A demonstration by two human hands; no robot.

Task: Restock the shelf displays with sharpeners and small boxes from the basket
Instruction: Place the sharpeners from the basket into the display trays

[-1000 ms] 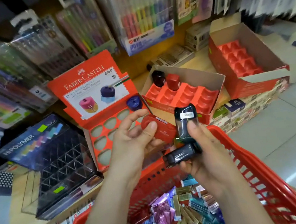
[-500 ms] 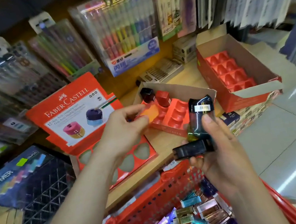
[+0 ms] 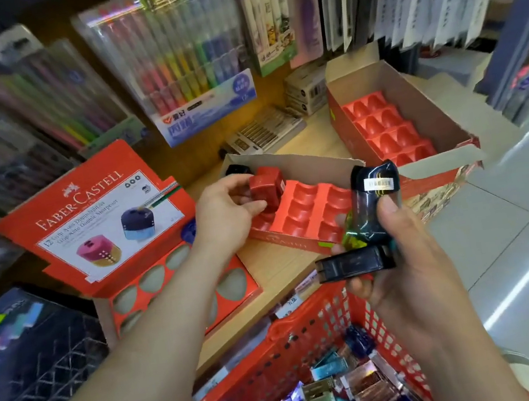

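Pinching red sharpener (image 3: 260,191) at tray (image 3: 313,208) rim: left hand (image 3: 224,218); right hand (image 3: 405,268) grips 2 sharpeners (image 3: 375,207).

One view only, worn on head, wide-angle. Pointed forward and pretty steeply down along both forearms. Framed close, mid-picture: light wooden shelf (image 3: 280,267). Cut off at bottom edge: red plastic lattice basket (image 3: 280,353). Pale tiled floor (image 3: 520,229) seen at right. Straight lines bowed toward edges.

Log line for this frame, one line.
left hand pinches red sharpener at tray | right hand holds two dark sharpeners | basket holds small boxes
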